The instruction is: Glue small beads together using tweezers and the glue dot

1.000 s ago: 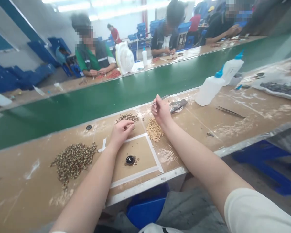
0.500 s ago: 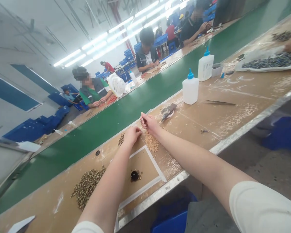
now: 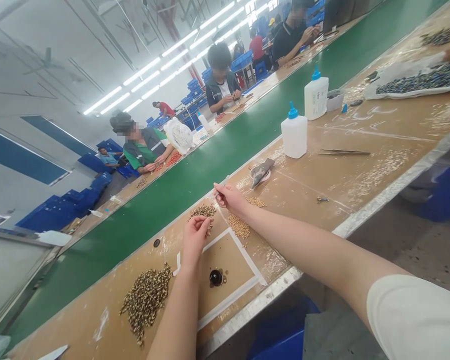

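My left hand [image 3: 195, 234] is over the worktable, thumb and fingers pinched together; whatever they hold is too small to make out. Just behind it lies a small pile of dark-and-gold pieces [image 3: 203, 211]. My right hand [image 3: 228, 197] is closed in a fist-like grip around something dark and small, mostly hidden by the fingers. Beneath the right wrist are loose tan beads [image 3: 239, 226]. Nearer me, a small round pot of dark liquid [image 3: 216, 277] stands inside a white-taped frame [image 3: 249, 260], with dark drips around it.
A larger pile of dark-and-gold pieces [image 3: 146, 302] lies at left. Two white bottles with blue nozzles [image 3: 294, 136], tweezers [image 3: 345, 152] and a grey cloth-like piece [image 3: 263, 172] are on the right. A green conveyor belt [image 3: 150, 212] runs behind; people sit across it.
My left hand has drawn back, left and toward me, away from the right hand, uncovering the small dark-and-gold pile. My right hand stays closed nearly in place. The view has shifted slightly.
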`<control>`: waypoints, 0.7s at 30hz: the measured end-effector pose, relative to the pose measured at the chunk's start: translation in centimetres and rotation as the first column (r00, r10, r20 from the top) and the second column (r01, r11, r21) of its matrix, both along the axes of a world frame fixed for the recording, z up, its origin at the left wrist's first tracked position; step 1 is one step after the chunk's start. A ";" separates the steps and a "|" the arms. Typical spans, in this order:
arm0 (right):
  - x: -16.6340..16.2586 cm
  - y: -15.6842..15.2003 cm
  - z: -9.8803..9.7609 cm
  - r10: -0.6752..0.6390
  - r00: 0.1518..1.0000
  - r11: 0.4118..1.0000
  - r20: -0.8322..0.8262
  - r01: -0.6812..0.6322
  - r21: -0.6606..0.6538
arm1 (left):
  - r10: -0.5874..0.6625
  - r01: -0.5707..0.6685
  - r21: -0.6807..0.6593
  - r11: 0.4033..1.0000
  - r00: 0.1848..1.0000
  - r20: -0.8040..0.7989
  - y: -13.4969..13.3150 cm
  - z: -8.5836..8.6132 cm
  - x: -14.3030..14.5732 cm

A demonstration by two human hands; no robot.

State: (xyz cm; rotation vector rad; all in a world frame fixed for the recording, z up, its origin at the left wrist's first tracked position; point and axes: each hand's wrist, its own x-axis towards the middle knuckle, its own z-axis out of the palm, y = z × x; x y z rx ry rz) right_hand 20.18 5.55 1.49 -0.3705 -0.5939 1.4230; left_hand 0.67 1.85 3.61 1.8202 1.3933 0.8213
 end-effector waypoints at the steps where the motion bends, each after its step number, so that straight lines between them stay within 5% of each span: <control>1: -0.3 0.0 -0.2 0.012 1.000 1.000 0.008 -0.012 -0.002 | 0.018 -0.017 -0.013 1.000 0.998 0.053 -0.5 -0.4 -0.4; 8: -1.3 -0.2 -0.5 0.031 0.994 1.000 0.104 -0.031 0.000 | 0.041 -0.034 -0.028 0.999 0.945 0.325 -1.8 -1.8 -0.8; 21: -3.0 -1.8 -1.2 0.007 0.957 1.000 0.289 -0.004 -0.009 | -0.060 0.128 -0.100 0.987 0.858 0.511 -1.4 -3.7 -1.2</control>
